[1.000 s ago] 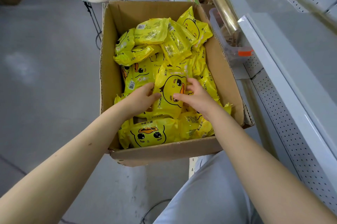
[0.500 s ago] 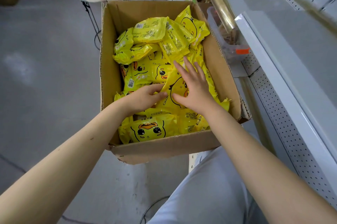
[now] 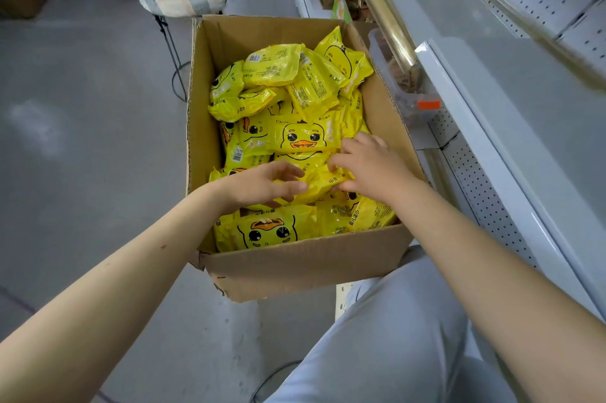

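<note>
Yellow and glossy, a crinkled packet (image 3: 316,177) is lying in the middle of the cardboard box (image 3: 295,268), with both hands covering most of its print. The left hand (image 3: 265,186) is curling round its left edge, while the right hand (image 3: 370,169) is pinching its right edge. Duck-faced packets (image 3: 305,136) are filling the box, heaping up at the far end and hiding the lower layers.
</note>
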`<state>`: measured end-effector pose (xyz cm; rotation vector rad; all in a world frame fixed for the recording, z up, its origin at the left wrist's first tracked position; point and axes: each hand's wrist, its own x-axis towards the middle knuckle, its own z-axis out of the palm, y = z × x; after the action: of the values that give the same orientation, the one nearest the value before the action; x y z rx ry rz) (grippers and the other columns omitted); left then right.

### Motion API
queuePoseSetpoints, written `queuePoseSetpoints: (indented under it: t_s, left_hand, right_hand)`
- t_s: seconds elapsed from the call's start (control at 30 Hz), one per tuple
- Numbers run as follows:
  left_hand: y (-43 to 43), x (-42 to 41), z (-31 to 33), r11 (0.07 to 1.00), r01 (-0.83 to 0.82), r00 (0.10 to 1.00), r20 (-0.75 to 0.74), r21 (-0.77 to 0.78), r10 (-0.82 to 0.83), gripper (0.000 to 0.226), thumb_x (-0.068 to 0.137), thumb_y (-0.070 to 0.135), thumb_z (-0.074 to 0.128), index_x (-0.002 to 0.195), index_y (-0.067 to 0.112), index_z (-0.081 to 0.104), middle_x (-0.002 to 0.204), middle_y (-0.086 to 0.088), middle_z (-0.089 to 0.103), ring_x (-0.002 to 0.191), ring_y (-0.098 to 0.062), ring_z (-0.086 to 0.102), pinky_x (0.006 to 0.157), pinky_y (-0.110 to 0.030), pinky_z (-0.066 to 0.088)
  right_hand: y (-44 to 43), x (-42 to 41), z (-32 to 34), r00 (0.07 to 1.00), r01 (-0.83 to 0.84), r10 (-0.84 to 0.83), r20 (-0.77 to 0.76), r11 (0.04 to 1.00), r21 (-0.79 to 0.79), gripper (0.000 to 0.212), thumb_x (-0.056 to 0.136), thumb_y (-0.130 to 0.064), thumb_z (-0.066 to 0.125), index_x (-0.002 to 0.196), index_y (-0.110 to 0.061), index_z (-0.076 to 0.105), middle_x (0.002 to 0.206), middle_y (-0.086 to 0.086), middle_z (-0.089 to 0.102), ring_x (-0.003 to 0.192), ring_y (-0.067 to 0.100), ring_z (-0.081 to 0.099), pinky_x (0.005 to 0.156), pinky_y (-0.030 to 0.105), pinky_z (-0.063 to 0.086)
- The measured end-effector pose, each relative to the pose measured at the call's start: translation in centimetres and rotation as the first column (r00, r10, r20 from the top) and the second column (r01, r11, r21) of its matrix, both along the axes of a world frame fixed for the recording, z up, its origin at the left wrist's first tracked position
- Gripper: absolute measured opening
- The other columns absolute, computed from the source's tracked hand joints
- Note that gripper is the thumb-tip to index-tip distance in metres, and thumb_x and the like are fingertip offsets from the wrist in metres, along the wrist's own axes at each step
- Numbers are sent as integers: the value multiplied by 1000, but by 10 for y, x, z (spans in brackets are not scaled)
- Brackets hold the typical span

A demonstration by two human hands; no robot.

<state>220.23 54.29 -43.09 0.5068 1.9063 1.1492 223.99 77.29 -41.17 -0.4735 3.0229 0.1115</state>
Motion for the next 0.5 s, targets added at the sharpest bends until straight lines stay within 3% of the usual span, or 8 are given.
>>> queuePoseSetpoints:
  t_s: [0.13, 0.3, 0.4, 0.5]
  left_hand:
    - [0, 0, -8, 980, 158, 987, -21, -123, -162, 71, 65, 59, 70, 126, 33, 45, 130, 14, 46, 116, -9, 52, 100, -30, 40]
    - [2, -5, -18, 980, 119, 987, -91, -156, -135, 67, 73, 39, 78, 126, 36, 38, 126, 10, 46, 100, -11, 62, 90, -33, 51]
    - [2, -10, -18, 990, 77, 989, -119, -121, -91, 73, 76, 28, 77, 133, 34, 32, 114, 8, 58, 92, -16, 65, 79, -31, 56]
    - [3, -15, -19, 999, 20, 998, -63, -34, -22, 80, 78, 23, 76, 140, 29, 25, 102, 10, 69, 91, -16, 66, 80, -32, 56]
  right_hand:
    - [-5, 13, -14, 994, 49, -51, -94, 998, -31, 33, 80, -40, 68, 111, -27, 63, 107, 1, 51, 108, 24, 41, 95, 37, 29]
    - [-8, 18, -22, 970, 114, -131, -207, 989, -92, 32, 80, -41, 69, 105, -22, 68, 99, 4, 55, 100, 27, 48, 89, 38, 33]
    - [-5, 16, -20, 930, 173, -212, -299, 973, -151, 32, 81, -44, 68, 102, -20, 70, 95, 5, 56, 94, 28, 50, 83, 40, 37]
    - [-4, 14, -21, 889, 251, -307, -341, 948, -197, 33, 83, -46, 66, 102, -21, 71, 94, 5, 57, 93, 27, 49, 80, 39, 37]
